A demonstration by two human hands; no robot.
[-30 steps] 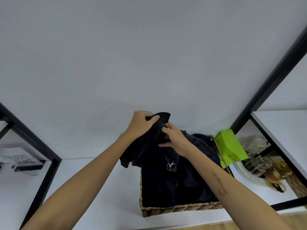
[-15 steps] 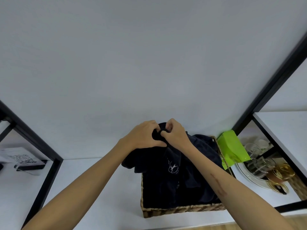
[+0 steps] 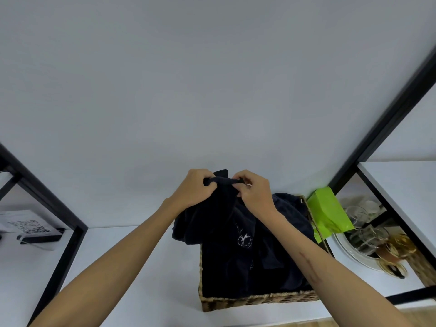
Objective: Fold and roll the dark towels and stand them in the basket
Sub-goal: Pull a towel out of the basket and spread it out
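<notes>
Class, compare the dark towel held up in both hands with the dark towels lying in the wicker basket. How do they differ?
The held towel hangs lifted, pinched by the left hand and right hand; the basket towels lie crumpled inside the wicker basket, touched by neither hand. All are dark, unrolled cloth.

The basket (image 3: 257, 299) sits on the white shelf (image 3: 132, 267) at lower centre of the frame, towels (image 3: 236, 263) heaped inside it; above it both hands, left hand (image 3: 195, 188) and right hand (image 3: 256, 192), meet side by side on one towel's (image 3: 221, 199) top edge. Just right of the basket stands a box (image 3: 328, 215); further right a plate (image 3: 349, 252) carries glasses (image 3: 364, 234); at far left, beyond a frame post (image 3: 59, 253), lies a card (image 3: 28, 226).
</notes>
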